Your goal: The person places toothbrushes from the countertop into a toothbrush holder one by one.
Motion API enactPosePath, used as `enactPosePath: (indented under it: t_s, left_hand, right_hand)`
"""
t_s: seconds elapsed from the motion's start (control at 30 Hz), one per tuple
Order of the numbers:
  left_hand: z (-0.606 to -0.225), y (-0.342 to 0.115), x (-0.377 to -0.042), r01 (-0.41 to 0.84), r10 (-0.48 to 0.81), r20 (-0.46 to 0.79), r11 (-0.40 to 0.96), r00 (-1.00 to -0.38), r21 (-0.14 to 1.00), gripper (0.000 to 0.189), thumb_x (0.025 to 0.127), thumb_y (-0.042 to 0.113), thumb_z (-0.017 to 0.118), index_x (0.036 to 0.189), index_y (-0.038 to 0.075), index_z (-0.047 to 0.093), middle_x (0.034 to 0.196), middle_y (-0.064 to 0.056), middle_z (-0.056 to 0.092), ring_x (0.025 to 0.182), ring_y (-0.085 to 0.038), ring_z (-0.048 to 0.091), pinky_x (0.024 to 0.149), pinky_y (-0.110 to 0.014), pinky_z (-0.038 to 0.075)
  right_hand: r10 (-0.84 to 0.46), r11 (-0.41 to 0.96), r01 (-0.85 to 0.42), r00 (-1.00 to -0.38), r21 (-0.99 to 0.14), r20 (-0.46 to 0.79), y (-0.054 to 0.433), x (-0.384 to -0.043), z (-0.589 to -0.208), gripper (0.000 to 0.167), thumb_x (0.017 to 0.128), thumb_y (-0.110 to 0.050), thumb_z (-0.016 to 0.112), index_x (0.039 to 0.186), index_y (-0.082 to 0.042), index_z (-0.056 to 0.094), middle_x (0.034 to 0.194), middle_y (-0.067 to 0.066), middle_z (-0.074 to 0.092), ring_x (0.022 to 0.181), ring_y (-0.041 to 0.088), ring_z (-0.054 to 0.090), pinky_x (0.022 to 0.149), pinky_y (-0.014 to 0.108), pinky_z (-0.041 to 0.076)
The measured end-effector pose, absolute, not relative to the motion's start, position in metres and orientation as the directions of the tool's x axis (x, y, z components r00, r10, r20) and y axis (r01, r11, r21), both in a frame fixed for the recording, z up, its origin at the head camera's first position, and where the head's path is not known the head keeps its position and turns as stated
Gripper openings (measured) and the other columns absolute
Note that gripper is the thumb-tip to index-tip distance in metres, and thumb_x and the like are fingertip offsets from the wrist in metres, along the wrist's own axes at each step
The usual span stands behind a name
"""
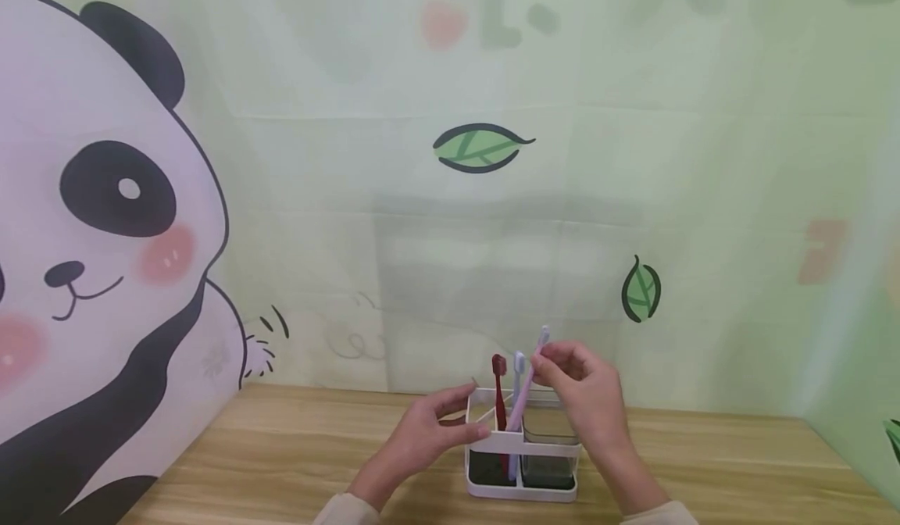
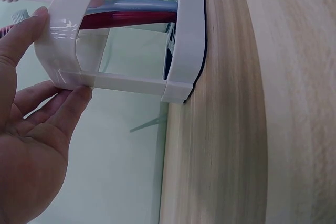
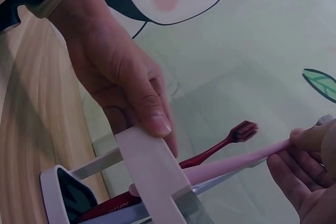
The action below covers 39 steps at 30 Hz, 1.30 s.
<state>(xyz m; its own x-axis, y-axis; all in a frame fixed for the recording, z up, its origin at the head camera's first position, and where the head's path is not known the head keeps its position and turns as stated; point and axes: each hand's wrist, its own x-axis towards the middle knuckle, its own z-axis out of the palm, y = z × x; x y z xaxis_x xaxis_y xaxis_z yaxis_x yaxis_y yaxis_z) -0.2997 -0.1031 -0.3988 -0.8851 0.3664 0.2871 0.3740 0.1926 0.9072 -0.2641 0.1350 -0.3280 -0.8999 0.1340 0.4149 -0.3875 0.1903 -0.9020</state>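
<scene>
A white toothbrush holder (image 1: 537, 446) stands on the wooden table. My left hand (image 1: 422, 433) grips its upper left corner, thumb on the front of the rim and fingers behind. My right hand (image 1: 594, 400) pinches a pink toothbrush (image 3: 231, 165) near its head. That toothbrush slants, bristles up, and its handle end reaches inside the holder's upper frame in the right wrist view. A red toothbrush (image 1: 500, 400) and a light blue toothbrush (image 2: 131, 6) stand in the holder, their handles reaching down to its base.
In the holder's right section sits a clear cup (image 1: 551, 433). Wood-grain tabletop (image 1: 281, 462) surrounds the holder. Behind it hangs a pale green cloth (image 1: 316, 166) printed with leaves and a large panda (image 1: 84, 197).
</scene>
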Motion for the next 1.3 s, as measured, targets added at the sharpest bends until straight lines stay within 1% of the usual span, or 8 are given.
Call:
enactPosePath:
  t_s: [0.13,0.3,0.37,0.53,0.67,0.87,1.13,1.3]
  left_hand:
    - [-0.398,-0.103,-0.3,0.38,0.367,0.291,0.199,-0.884,0.903,0.072,0.093,0.025,0.086,0.152,-0.003,0.054,0.147,-0.025,0.059,0.13,-0.044,0.061,0.102,-0.048,0.057]
    - [-0.399,-0.103,-0.3,0.375,0.372,0.286,0.191,-0.883,0.907,0.073,0.093,0.025,0.085,0.152,-0.004,0.053,0.148,-0.025,0.059,0.131,-0.044,0.061,0.102,-0.049,0.057]
    - [-0.399,-0.102,-0.3,0.372,0.372,0.284,0.189,-0.884,0.909,0.073,0.093,0.025,0.085,0.152,-0.005,0.053,0.148,-0.025,0.059,0.131,-0.044,0.061,0.102,-0.049,0.057]
    - [-0.398,-0.102,-0.3,0.379,0.371,0.291,0.187,-0.882,0.906,0.073,0.093,0.024,0.085,0.152,-0.005,0.053,0.147,-0.026,0.059,0.13,-0.045,0.061,0.102,-0.048,0.057]
    - [-0.398,-0.102,-0.299,0.386,0.373,0.297,0.193,-0.879,0.902,0.073,0.093,0.023,0.085,0.152,-0.006,0.053,0.147,-0.026,0.059,0.13,-0.046,0.061,0.102,-0.048,0.057]
    - [-0.399,-0.103,-0.299,0.384,0.375,0.295,0.191,-0.879,0.903,0.073,0.093,0.023,0.085,0.152,-0.006,0.053,0.148,-0.026,0.059,0.13,-0.046,0.061,0.102,-0.047,0.057]
    - [-0.398,-0.103,-0.297,0.379,0.377,0.294,0.173,-0.878,0.909,0.071,0.093,0.019,0.085,0.151,-0.006,0.053,0.148,-0.028,0.058,0.13,-0.048,0.061,0.102,-0.049,0.057]
    - [-0.396,-0.103,-0.297,0.375,0.379,0.29,0.174,-0.879,0.911,0.07,0.094,0.02,0.085,0.152,-0.005,0.054,0.148,-0.028,0.057,0.13,-0.047,0.06,0.102,-0.049,0.057]
  right_hand:
    - [0.111,0.191,-0.382,-0.907,-0.904,0.406,0.132,-0.266,-0.333,0.021,0.099,-0.012,0.078,0.114,0.001,0.073,0.104,0.012,0.077,0.09,0.023,0.076,0.082,0.026,0.062]
    - [0.087,0.231,-0.347,-0.923,-0.909,0.374,0.13,-0.268,-0.339,0.018,0.098,-0.013,0.08,0.111,-0.001,0.074,0.099,0.009,0.076,0.092,0.026,0.074,0.081,0.025,0.061]
    - [0.078,0.25,-0.34,-0.926,-0.907,0.369,0.13,-0.27,-0.342,0.018,0.098,-0.014,0.08,0.11,-0.002,0.074,0.098,0.008,0.075,0.093,0.027,0.074,0.082,0.027,0.062]
    - [0.066,0.261,-0.328,-0.932,-0.908,0.355,0.13,-0.272,-0.347,0.015,0.098,-0.012,0.079,0.107,-0.002,0.074,0.098,0.008,0.075,0.094,0.024,0.072,0.084,0.033,0.063]
    - [0.055,0.234,-0.319,-0.939,-0.918,0.341,0.131,-0.273,-0.35,0.013,0.096,-0.008,0.08,0.105,0.0,0.073,0.1,0.009,0.075,0.095,0.023,0.074,0.084,0.031,0.064]
    - [0.059,0.228,-0.316,-0.94,-0.921,0.337,0.132,-0.272,-0.354,0.012,0.095,-0.005,0.08,0.104,0.001,0.073,0.1,0.01,0.076,0.096,0.024,0.075,0.081,0.029,0.064]
    - [0.047,0.245,-0.31,-0.943,-0.919,0.331,0.129,-0.27,-0.356,0.01,0.095,-0.003,0.08,0.103,0.0,0.074,0.097,0.008,0.075,0.094,0.024,0.074,0.08,0.031,0.065]
    - [0.043,0.249,-0.32,-0.939,-0.914,0.34,0.129,-0.27,-0.357,0.012,0.095,-0.004,0.08,0.104,0.001,0.074,0.097,0.008,0.075,0.093,0.025,0.075,0.08,0.033,0.065]
